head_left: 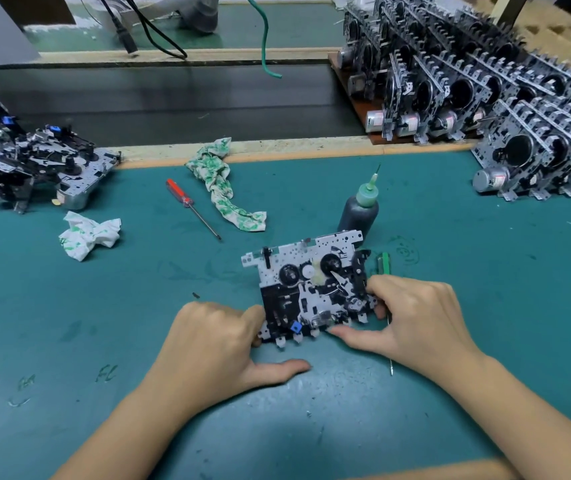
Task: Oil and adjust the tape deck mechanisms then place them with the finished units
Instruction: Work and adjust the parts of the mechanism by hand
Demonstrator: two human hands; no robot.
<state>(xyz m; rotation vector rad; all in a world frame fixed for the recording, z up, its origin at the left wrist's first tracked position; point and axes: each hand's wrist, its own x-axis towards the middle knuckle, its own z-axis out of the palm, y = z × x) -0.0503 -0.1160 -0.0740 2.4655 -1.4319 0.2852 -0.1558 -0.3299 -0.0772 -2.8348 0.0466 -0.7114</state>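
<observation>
A deck mechanism (312, 289) is held tilted up off the green surface (138, 306), near its front centre, reels facing the camera. Its lower left edge is gripped by the left hand (221, 344), thumb stretched flat on the surface. Its right edge is pinched by the right hand (412, 320), thumb under the lower rim; a thin green-handled tool (384, 268) is also held in that hand, its tip pointing down toward the wrist. An oil bottle (360, 209) stands just behind the mechanism, nozzle up. A red screwdriver (190, 206) and two crumpled rags (221, 185) lie to the left. Finished units (485, 98) are stacked at right; another pile (27, 161) sits at left. Adjustment seems under way: the frame is best kept steady by the left hand, with the tool worked gently so small levers are not bent; oil should be kept off the belt.
</observation>
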